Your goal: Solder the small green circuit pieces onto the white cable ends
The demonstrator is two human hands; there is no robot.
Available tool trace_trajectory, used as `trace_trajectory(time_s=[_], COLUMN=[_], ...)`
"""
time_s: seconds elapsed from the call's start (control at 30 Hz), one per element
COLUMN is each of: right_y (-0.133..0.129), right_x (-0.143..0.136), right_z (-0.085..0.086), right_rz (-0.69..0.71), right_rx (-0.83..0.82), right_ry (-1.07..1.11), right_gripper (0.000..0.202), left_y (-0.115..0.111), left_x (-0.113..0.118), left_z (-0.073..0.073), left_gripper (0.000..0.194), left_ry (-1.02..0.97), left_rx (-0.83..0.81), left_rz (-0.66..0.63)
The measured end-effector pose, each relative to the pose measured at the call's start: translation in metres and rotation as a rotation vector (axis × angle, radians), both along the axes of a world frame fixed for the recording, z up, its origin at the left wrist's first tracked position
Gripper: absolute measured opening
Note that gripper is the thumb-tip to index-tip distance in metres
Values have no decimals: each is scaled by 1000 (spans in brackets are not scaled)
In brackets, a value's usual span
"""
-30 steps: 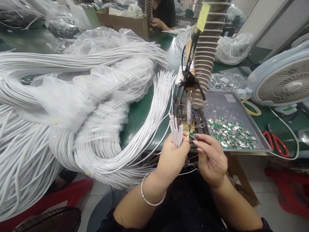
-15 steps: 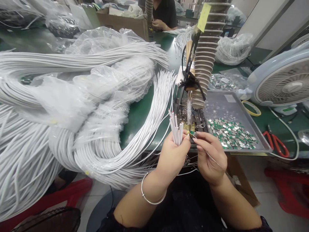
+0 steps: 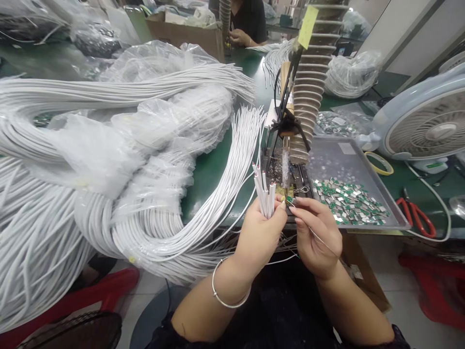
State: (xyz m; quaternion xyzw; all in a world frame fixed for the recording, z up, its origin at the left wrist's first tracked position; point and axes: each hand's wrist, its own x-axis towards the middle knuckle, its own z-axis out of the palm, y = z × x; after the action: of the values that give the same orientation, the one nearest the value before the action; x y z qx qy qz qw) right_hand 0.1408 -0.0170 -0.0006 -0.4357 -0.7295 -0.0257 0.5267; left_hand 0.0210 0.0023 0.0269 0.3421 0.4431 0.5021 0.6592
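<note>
My left hand [image 3: 262, 232] is closed round several white cables [image 3: 264, 191] whose cut ends point up. Its thumb and forefinger pinch close to the soldering iron's tip. My right hand [image 3: 319, 235] is closed, with a thin solder wire [image 3: 321, 239] running across its fingers. At its fingertips is a small green circuit board [image 3: 289, 199], right below the tip of the soldering iron [image 3: 286, 167]. The iron points downward, fixed on a stand. Fingers partly hide the spot where board, wire and tip come together.
Large bundles of white cable [image 3: 152, 228] cover the left side. To the right are a grey tray [image 3: 327, 150] of small circuit boards, red-handled scissors [image 3: 417, 218], a yellow tape roll [image 3: 378, 163] and a fan [image 3: 432, 121]. A ribbed hose [image 3: 310, 87] rises behind the iron. Another person sits opposite.
Hardly anything differs. Both hands stay at the iron's tip, and the cable ends in my left hand have shifted very slightly.
</note>
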Motion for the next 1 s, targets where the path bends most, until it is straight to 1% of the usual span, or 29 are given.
trace_trajectory(time_s=[0.13, 0.3, 0.43, 0.53, 0.6, 0.67, 0.8, 0.9, 1.0], right_y=[0, -2, -5, -7, -7, -7, -6, -5, -5], right_x=[-1, 0, 2, 1, 1, 0, 0, 0, -1], right_z=[1, 0, -4, -6, -5, -4, -2, -2, -4], right_rz=[13, 12, 36, 56, 37, 6, -31, -35, 0], right_rx=[6, -15, -50, -121, -166, -200, -259, -246, -207], right_ry=[6, 1, 41, 101, 101, 55, -7, 2, 1], right_gripper=[31, 29, 32, 35, 32, 26, 16, 14, 19], left_y=[0, -1, -2, -4, -5, -7, -9, -9, -8], left_x=[0, -2, -4, -7, -10, -12, -18, -20, -21], left_z=[-1, -7, -14, -19, -21, -23, -25, -25, -23], left_gripper=[5, 6, 3, 7, 9, 9, 10, 9, 9], left_ry=[-4, 39, 79, 79, 78, 87, 148, 173, 147], left_rx=[-13, -30, 25, 67, 94, 135, 207, 209, 172], left_rz=[-12, -34, -31, -53, -82, -113, -145, -182, -204])
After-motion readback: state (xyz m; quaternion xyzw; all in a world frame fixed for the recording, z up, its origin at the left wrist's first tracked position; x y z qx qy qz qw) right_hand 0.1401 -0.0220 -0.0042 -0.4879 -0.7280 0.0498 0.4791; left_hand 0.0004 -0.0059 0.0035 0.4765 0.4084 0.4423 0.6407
